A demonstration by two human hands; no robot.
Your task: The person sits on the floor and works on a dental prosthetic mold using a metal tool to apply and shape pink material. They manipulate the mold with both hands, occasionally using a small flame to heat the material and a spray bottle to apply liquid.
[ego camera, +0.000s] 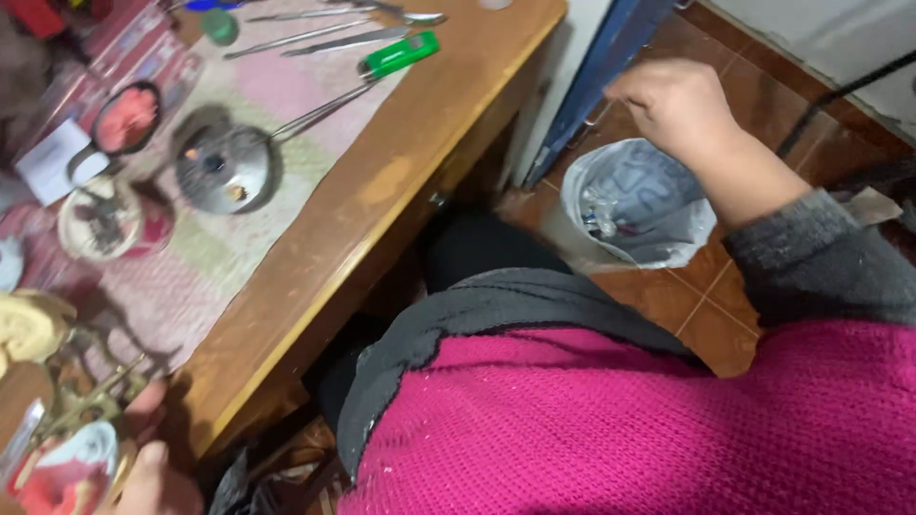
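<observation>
My right hand [679, 107] reaches out over a small bin lined with a grey plastic bag [637, 205] on the tiled floor. Its fingers are bunched together and I see nothing in them. At the bottom left, only the fingers of my left hand [145, 463] show. They grip a brass-coloured hinged frame [81, 405] carrying a pink and white tooth model [62, 477] at the near corner of the wooden table [382, 191].
On the table's patterned cloth lie a green lighter [399, 54], long metal tools [315, 38], a round metal dish [227, 170], a black dish of pink material [126, 119], a small bowl [100, 221] and a cream cast [29, 324]. A blue panel [611, 57] stands beside the table.
</observation>
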